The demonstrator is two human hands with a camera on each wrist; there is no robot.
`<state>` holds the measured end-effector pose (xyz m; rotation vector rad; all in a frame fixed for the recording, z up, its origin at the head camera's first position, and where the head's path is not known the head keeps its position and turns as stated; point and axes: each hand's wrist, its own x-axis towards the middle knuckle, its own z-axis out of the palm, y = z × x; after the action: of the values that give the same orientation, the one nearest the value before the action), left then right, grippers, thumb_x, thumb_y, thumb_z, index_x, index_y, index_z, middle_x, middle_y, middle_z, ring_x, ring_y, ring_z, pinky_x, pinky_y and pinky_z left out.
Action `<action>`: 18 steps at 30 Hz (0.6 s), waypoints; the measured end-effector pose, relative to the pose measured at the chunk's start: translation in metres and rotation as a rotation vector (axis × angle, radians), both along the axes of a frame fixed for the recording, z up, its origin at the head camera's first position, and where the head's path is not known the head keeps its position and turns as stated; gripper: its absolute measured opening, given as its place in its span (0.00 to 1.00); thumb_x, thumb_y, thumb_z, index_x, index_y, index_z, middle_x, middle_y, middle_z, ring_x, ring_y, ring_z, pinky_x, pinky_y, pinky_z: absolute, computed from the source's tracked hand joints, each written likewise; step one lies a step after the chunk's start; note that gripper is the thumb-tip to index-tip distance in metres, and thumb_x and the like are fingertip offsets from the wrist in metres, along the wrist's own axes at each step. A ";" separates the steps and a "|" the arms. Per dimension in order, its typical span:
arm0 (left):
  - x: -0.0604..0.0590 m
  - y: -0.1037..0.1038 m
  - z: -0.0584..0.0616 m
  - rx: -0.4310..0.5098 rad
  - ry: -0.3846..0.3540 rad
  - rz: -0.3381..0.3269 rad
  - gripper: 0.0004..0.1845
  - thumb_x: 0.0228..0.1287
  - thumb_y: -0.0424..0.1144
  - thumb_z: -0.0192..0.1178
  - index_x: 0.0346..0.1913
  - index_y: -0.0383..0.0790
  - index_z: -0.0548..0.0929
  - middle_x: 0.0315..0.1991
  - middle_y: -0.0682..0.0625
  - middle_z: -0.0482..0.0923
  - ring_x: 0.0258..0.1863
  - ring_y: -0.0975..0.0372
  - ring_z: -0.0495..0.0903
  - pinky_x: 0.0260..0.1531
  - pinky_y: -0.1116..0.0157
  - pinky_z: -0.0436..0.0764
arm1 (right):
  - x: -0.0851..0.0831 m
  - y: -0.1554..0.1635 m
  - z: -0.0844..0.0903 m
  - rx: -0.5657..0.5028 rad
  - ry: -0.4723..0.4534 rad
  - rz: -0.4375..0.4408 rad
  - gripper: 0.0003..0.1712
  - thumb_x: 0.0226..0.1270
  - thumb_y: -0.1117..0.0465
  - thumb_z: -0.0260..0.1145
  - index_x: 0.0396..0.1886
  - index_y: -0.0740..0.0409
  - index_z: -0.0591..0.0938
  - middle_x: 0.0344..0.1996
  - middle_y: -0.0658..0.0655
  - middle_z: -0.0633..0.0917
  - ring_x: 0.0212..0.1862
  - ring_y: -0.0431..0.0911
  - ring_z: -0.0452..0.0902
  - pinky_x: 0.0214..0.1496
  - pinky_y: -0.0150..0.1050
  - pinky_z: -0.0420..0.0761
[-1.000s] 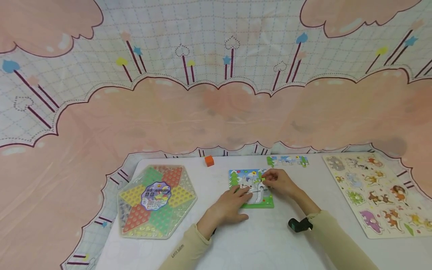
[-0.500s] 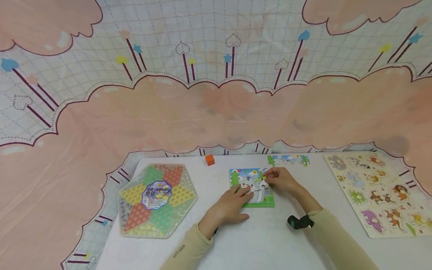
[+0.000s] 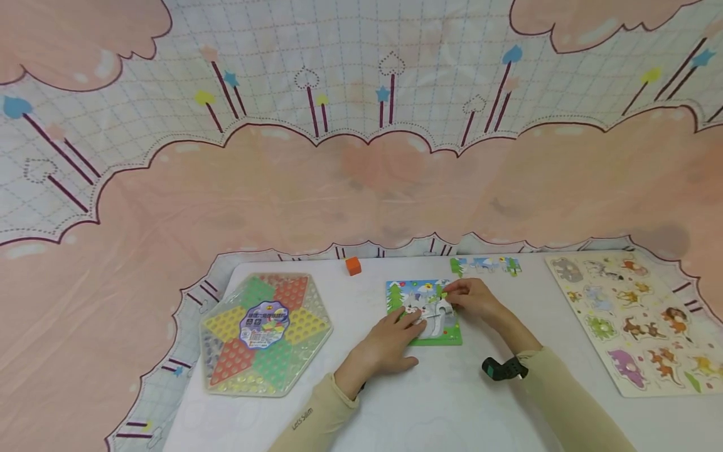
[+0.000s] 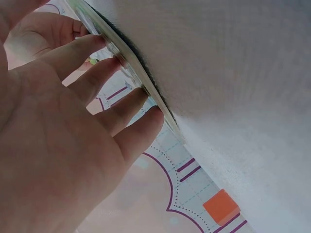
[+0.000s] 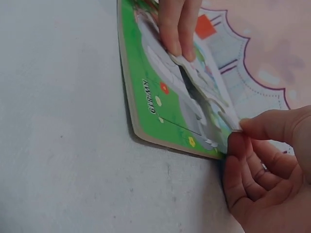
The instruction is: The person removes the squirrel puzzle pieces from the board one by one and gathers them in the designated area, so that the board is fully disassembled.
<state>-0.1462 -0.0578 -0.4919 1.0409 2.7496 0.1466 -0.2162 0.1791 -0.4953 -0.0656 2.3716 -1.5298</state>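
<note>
A small jigsaw puzzle board [image 3: 440, 342] with a green lower border and a grey-and-white animal picture lies mid-table. My left hand [image 3: 384, 345] rests on it from the left, its extended fingertips pressing pieces in the middle. In the left wrist view, those fingers [image 4: 138, 121] lie along the board's surface. At the board's right side, my right hand [image 3: 473, 298] pinches a pale puzzle piece [image 5: 229, 119] between thumb and forefinger. That piece is tilted up from the board in the right wrist view, with a dark gap beneath the raised pieces. Fingers partly cover the picture.
Behind the board are an orange cube [image 3: 353, 266] and a strip of joined puzzle pieces [image 3: 487, 265]. A wrapped hexagonal Chinese checkers board [image 3: 265, 364] lies left. On the right lies a wooden animal peg board [image 3: 612, 333]. A patterned cloth [image 3: 418, 194] hangs behind the table.
The head view has shifted slightly. My right hand has moved down a little along the board's right side, still pinching the piece. My left hand keeps its place on the puzzle.
</note>
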 end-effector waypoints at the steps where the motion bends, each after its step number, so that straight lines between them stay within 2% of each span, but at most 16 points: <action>1: 0.000 0.000 0.000 -0.002 0.001 -0.001 0.37 0.64 0.53 0.63 0.74 0.49 0.67 0.75 0.52 0.59 0.74 0.50 0.55 0.69 0.56 0.62 | 0.000 0.000 0.001 0.005 -0.002 -0.002 0.13 0.65 0.70 0.63 0.47 0.74 0.80 0.30 0.55 0.83 0.31 0.42 0.75 0.34 0.33 0.77; 8: 0.002 0.000 0.003 -0.015 -0.019 0.004 0.37 0.65 0.53 0.62 0.75 0.50 0.65 0.76 0.53 0.57 0.75 0.50 0.54 0.70 0.56 0.62 | 0.002 -0.005 0.001 0.027 0.008 -0.034 0.12 0.66 0.69 0.60 0.45 0.74 0.80 0.33 0.57 0.83 0.33 0.43 0.73 0.34 0.33 0.75; 13: 0.001 0.003 0.004 -0.020 -0.054 0.021 0.37 0.66 0.52 0.62 0.75 0.51 0.64 0.76 0.54 0.56 0.76 0.51 0.52 0.70 0.55 0.60 | 0.002 0.004 -0.001 -0.105 -0.005 -0.086 0.14 0.69 0.70 0.57 0.48 0.78 0.77 0.33 0.55 0.83 0.33 0.40 0.76 0.34 0.31 0.78; 15: 0.001 0.003 0.004 -0.023 -0.065 0.029 0.37 0.66 0.52 0.62 0.75 0.51 0.64 0.77 0.54 0.55 0.76 0.51 0.51 0.71 0.55 0.60 | 0.000 0.007 -0.003 -0.151 -0.014 -0.081 0.15 0.70 0.71 0.56 0.49 0.80 0.76 0.33 0.54 0.83 0.33 0.39 0.77 0.36 0.31 0.80; 18: 0.001 0.002 0.004 -0.017 -0.066 0.026 0.37 0.65 0.52 0.62 0.75 0.51 0.64 0.77 0.54 0.55 0.76 0.51 0.51 0.70 0.54 0.60 | -0.002 0.008 -0.005 -0.155 -0.024 -0.073 0.15 0.69 0.70 0.57 0.49 0.80 0.76 0.35 0.55 0.83 0.34 0.39 0.78 0.38 0.31 0.80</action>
<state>-0.1453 -0.0557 -0.4884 0.9786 2.7016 0.1588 -0.2180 0.1874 -0.4999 0.0038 2.2565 -1.7366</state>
